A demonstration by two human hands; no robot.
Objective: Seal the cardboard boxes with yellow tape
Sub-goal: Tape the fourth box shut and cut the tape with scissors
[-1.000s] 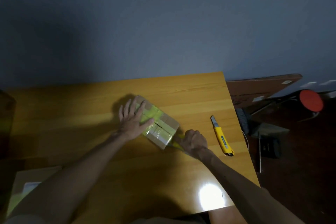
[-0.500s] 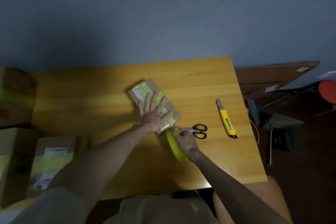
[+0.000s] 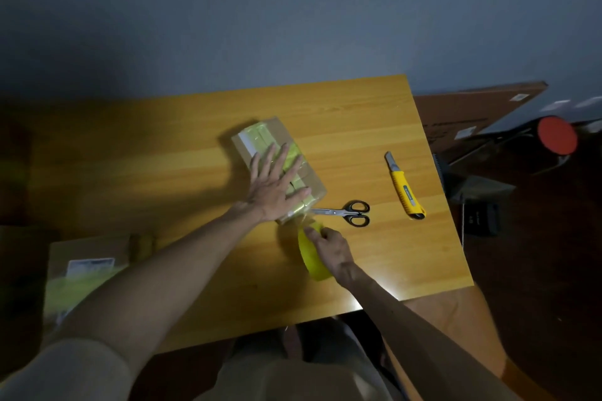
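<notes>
Left hand flat on top of the cardboard box, fingers spread, forearm stretched toward it, right hand just beside the box's near end, gripping the yellow tape roll

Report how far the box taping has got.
Done: yellow strips cross the top of the cardboard box. In hand: the left hand presses flat on it; the right hand grips the tape roll, its strip running to the box end. Left: cutting it; the scissors lie alongside.
</notes>
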